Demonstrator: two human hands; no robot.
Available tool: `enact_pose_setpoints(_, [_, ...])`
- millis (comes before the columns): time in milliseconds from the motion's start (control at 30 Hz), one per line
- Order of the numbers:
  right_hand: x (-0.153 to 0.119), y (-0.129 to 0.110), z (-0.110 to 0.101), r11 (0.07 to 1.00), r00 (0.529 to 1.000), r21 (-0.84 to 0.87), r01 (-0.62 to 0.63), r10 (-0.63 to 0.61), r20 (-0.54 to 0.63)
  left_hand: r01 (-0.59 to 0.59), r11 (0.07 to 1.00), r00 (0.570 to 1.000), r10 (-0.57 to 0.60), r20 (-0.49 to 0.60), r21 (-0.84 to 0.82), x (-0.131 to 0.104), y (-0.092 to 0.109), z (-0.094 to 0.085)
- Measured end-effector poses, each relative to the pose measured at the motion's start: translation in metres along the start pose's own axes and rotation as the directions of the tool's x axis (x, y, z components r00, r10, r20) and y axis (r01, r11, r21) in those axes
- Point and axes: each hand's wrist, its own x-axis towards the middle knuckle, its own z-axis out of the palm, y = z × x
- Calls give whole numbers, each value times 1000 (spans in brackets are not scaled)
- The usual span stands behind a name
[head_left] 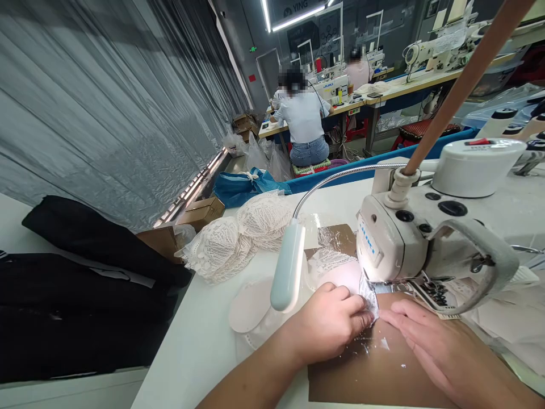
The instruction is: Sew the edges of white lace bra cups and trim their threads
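A white lace bra cup with a pale pink lining [346, 275] lies under the head of a white sewing machine [394, 238]. My left hand [336, 318] is closed on the cup's lace edge, its fingers bent and pressed together just in front of the needle area. From the other side, my right hand [426, 335] reaches in with fingers stretched out and lying flat, the fingertips touching the tip of the lace. Beneath both hands is a brown board [353, 378] scattered with small white scraps. The machine head hides the far part of the cup.
Stacked lace cups [217, 247] lie at the table's back left, and a smooth pale cup [250, 307] sits nearer. A lamp [288, 267] on a bent metal neck hangs left of the machine. Pale fabric [511, 315] lies at right. A person [304, 116] sits at another machine beyond.
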Motion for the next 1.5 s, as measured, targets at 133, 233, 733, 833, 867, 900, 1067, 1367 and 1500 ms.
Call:
enact_pose_setpoints(133, [0,0,6,999,1000,-34,-3,3,17,1,1000,1000,-1,-1,-29,0,0,-1])
enact_pose_setpoints(233, [0,1,11,999,999,-43,24,-25,-37,9,996,1000,-10,-10,-84,1,-1,-3])
enact_pose_setpoints(733, [16,-1,-1,963,970,-269,5,-70,-231,138,981,989,-142,-27,-136,9,6,4])
enact_pose_setpoints(833, [16,1,3,932,969,-362,-25,-67,-238,159,980,985,-166,-53,-121,11,7,3])
enact_pose_setpoints(867, [16,2,5,921,968,-389,-37,-64,-243,165,979,983,-172,-59,-116,12,8,2])
enact_pose_setpoints(900, [15,3,8,910,966,-411,-49,-62,-250,169,980,982,-176,-62,-109,12,9,1])
enact_pose_setpoints(1067, [10,10,17,895,963,-435,-101,-21,-267,141,985,988,-147,-54,-96,10,9,-3])
enact_pose_setpoints(1367, [15,-3,6,974,978,-224,-19,-28,-207,66,992,993,-75,-86,-104,7,6,-3])
enact_pose_setpoints(1500, [24,-9,-6,969,968,-247,-9,-54,-247,105,981,989,-121,-89,-163,9,9,-3])
